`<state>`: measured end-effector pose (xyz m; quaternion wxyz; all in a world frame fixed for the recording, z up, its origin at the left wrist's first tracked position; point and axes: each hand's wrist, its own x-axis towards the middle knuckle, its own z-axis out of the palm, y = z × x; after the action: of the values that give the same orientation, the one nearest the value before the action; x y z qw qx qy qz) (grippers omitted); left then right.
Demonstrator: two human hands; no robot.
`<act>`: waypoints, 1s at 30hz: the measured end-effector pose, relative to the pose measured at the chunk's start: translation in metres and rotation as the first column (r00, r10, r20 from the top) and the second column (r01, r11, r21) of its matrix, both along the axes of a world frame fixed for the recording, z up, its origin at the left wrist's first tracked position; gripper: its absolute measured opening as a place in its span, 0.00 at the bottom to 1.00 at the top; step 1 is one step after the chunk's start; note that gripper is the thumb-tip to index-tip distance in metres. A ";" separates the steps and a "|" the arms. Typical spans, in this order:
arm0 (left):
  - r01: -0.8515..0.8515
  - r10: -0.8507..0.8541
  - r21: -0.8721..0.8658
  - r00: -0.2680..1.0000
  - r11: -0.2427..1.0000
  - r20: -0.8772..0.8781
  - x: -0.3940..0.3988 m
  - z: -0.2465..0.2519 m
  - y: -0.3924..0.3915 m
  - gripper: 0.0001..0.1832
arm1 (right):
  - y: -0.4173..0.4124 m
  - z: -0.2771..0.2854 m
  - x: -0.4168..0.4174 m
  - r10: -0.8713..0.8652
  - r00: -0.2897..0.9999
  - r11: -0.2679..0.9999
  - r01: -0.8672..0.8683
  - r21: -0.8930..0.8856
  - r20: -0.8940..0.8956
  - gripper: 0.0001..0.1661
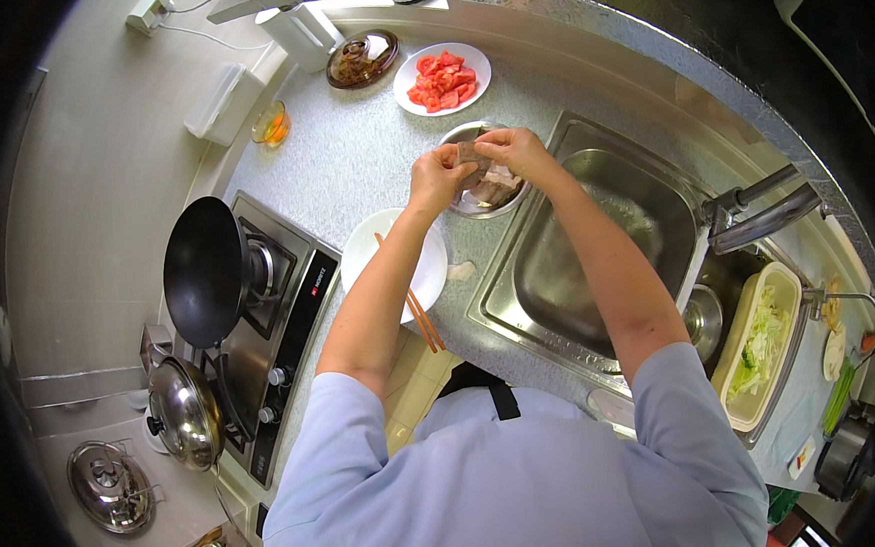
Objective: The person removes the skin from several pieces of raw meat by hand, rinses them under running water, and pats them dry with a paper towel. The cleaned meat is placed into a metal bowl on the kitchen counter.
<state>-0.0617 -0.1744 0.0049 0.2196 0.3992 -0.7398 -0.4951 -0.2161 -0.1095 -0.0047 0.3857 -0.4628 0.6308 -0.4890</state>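
Note:
Both my hands are over a round steel bowl (475,209) left of the sink. My left hand (435,179) and my right hand (517,154) pinch a greyish, skin-covered piece of what looks like raw fish (472,158) between them. More pale and grey pieces (500,185) lie in the bowl beneath. Nearer to me, a white plate (364,244) bears a pair of wooden chopsticks (424,323) that jut over the counter's edge; my left forearm hides part of both. Behind the bowl stands a white plate of cut tomatoes (444,83).
A black wok (208,272) and a lidded steel pan (183,413) sit on the gas stove at left. A glass bowl with egg (270,124) and a glass lid (361,58) stand at the back. Right are the sink (601,248), faucet (764,216) and a tub of cut cabbage (759,348).

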 end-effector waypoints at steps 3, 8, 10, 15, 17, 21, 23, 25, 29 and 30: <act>0.025 -0.023 0.029 0.997 0.999 -0.069 0.001 -0.012 -0.008 0.14 | 0.004 0.000 -0.009 0.076 0.986 0.996 -0.082 0.033 0.150 0.15; 0.052 -0.052 -0.003 0.997 0.999 -0.059 -0.003 0.003 0.002 0.10 | 0.006 0.008 -0.005 -0.010 0.979 0.999 0.003 0.037 0.202 0.14; -0.013 0.014 0.174 1.000 0.985 -0.008 -0.004 0.005 0.001 0.08 | 0.005 0.010 -0.001 -0.055 0.976 0.998 0.044 0.054 0.212 0.16; -0.126 0.284 0.555 0.936 0.822 -0.208 -0.003 0.012 0.008 0.09 | 0.026 -0.006 0.009 -0.021 0.919 0.986 -0.047 0.160 0.395 0.20; -0.091 0.272 0.605 0.938 0.791 -0.215 0.002 0.005 0.003 0.11 | 0.029 -0.008 0.011 0.023 0.895 0.982 -0.104 0.159 0.445 0.20; -0.118 0.351 0.655 0.906 0.746 -0.237 0.001 0.010 0.008 0.11 | 0.032 -0.011 0.014 -0.026 0.781 0.992 -0.058 0.114 0.624 0.21; -0.111 0.368 0.668 0.894 0.736 -0.257 0.001 0.012 0.009 0.11 | 0.033 -0.010 0.020 -0.074 0.729 0.994 0.002 0.106 0.681 0.24; -0.109 0.397 0.675 0.871 0.730 -0.289 -0.001 0.010 0.011 0.11 | 0.033 -0.012 0.029 -0.133 0.699 0.991 0.091 0.097 0.703 0.27; -0.093 0.382 0.673 0.876 0.734 -0.296 0.000 -0.002 0.009 0.12 | 0.035 -0.010 0.035 -0.056 0.821 0.998 0.063 0.006 0.569 0.31; -0.082 0.389 0.685 0.868 0.724 -0.307 0.001 -0.007 0.007 0.12 | 0.035 -0.009 0.037 -0.042 0.827 0.998 0.059 -0.012 0.561 0.32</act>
<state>-0.0610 -0.1671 -0.0025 0.2874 0.4238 -0.3944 -0.7631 -0.1793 -0.0745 -0.0141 0.5340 -0.2879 0.4948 -0.6222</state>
